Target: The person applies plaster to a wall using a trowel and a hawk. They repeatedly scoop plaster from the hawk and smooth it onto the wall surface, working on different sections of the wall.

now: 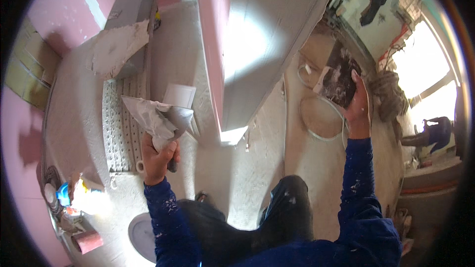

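Note:
My left hand (157, 160) is closed round the handle of a pointed trowel (183, 118) at left of centre. A thick heap of white plaster (148, 112) covers much of its blade. On the right, my right hand (359, 110) grips the edge of a dark flat plate (336, 80) smeared with whitish plaster; any handle on it is hidden. Between the hands, farther off, stands the end of a partition wall (277, 34), with a pink board face on its left and a grey face lit by a bright spot. Neither tool touches it.
A perforated plank (118, 133) lies beyond my left hand, near a grey box-like piece (129, 7) with a torn board. A round grey lid (142, 237) is beside my left forearm. Looped cable (324, 137) lies on the floor at right. A pink roll-shaped piece (88, 242) sits lower left.

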A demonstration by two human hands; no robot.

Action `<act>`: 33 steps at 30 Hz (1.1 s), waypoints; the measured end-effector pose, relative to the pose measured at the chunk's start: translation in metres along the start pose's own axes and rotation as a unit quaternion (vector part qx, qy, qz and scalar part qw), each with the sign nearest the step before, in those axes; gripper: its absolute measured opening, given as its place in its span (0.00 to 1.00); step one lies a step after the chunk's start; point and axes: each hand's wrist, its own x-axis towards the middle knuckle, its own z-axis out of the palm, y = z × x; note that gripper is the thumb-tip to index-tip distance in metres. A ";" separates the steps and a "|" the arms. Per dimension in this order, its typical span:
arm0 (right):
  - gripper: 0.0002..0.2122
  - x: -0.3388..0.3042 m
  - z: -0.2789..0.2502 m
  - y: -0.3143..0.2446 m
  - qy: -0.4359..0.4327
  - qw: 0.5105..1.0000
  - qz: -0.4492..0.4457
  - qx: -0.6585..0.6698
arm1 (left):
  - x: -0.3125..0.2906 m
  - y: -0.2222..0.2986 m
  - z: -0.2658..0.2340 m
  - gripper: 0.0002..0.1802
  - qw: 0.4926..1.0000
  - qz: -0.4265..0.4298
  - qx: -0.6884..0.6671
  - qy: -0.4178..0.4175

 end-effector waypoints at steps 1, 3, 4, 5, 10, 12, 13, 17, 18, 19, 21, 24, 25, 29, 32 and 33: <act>0.14 0.020 -0.001 0.002 0.028 0.999 -0.025 -0.009 | 0.001 -0.012 0.000 0.18 1.000 -0.006 0.016 0.001; 0.15 0.049 -0.001 0.006 0.070 0.994 -0.080 -0.014 | -0.007 -0.032 0.002 0.18 0.999 0.008 0.053 -0.003; 0.15 0.057 0.001 0.007 -0.023 0.989 -0.143 -0.027 | -0.011 -0.038 0.001 0.17 0.997 0.022 0.071 -0.006; 0.15 0.064 0.005 0.004 -0.073 0.977 -0.199 -0.032 | -0.016 -0.040 -0.002 0.25 0.991 -0.019 0.129 -0.019; 0.17 0.076 0.045 0.003 -0.033 0.952 -0.274 -0.132 | -0.062 -0.037 0.002 0.23 0.988 -0.009 0.147 0.050; 0.16 0.080 0.066 -0.010 -0.092 0.913 -0.338 -0.212 | -0.081 -0.032 0.008 0.22 0.990 -0.013 0.113 0.081; 0.15 0.081 0.076 -0.021 -0.100 0.890 -0.367 -0.252 | -0.086 -0.032 0.011 0.22 0.991 -0.011 0.090 0.096; 0.14 0.085 0.134 -0.071 -0.147 0.677 -0.642 -0.327 | -0.093 -0.033 0.015 0.23 0.996 0.018 0.060 0.062; 0.14 0.084 0.150 -0.081 -0.149 0.673 -0.648 -0.324 | -0.093 -0.033 0.014 0.23 0.995 0.018 0.073 0.065; 0.15 0.082 0.162 -0.090 -0.152 0.669 -0.652 -0.324 | -0.094 -0.035 0.014 0.24 0.994 0.010 0.085 0.068; 0.16 0.083 0.186 -0.105 -0.145 0.615 -0.704 -0.324 | -0.096 -0.040 0.015 0.24 0.993 0.004 0.092 0.070; 0.17 0.086 0.213 -0.121 -0.113 0.499 -0.800 -0.313 | -0.103 -0.040 0.021 0.24 0.994 0.004 0.087 0.063; 0.18 0.087 0.220 -0.127 -0.106 0.486 -0.810 -0.311 | -0.105 -0.039 0.024 0.23 0.995 0.004 0.081 0.057; 0.16 0.088 0.247 -0.164 -0.107 0.529 -0.778 -0.321 | -0.119 -0.036 0.028 0.22 0.990 0.002 0.128 0.053; 0.15 0.089 0.269 -0.192 -0.115 0.461 -0.829 -0.296 | -0.131 -0.037 0.023 0.21 0.993 0.004 0.101 0.065; 0.15 0.089 0.271 -0.197 -0.125 0.449 -0.837 -0.287 | -0.134 -0.038 0.019 0.21 0.992 -0.003 0.107 0.073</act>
